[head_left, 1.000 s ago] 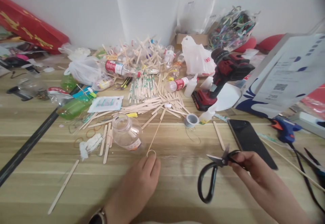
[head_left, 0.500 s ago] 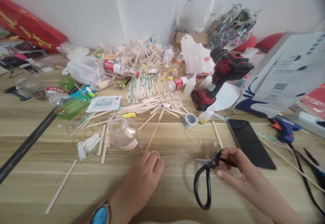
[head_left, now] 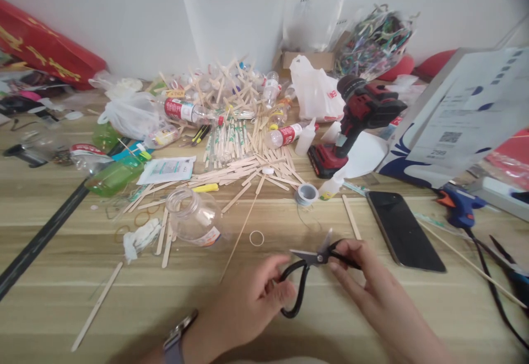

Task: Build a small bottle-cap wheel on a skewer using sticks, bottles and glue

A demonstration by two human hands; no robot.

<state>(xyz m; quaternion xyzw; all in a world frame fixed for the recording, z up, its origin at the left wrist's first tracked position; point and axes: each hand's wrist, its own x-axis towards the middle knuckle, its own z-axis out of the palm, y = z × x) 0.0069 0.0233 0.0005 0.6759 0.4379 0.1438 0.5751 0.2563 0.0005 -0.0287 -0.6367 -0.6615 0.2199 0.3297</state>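
Observation:
Black-handled scissors are between my two hands above the table's front, their blades spread apart. My right hand grips one handle loop between thumb and fingers. Around the other loop, at its left side, my left hand has its fingers curled, with the thumb against the black handle. A small white ring lies flat on the wood just beyond my left hand. Left of it rests a thin stick, its near end close to my left hand. A clear plastic jar lies farther left.
Wooden craft sticks and plastic bottles are heaped at the back middle. A red drill, a tape roll and a phone are on the right. A blue glue gun lies beyond the phone. One stick lies front left.
My left hand has left the ring and thin stick and come right to the scissors' free loop. The scissors and my right hand have shifted left.

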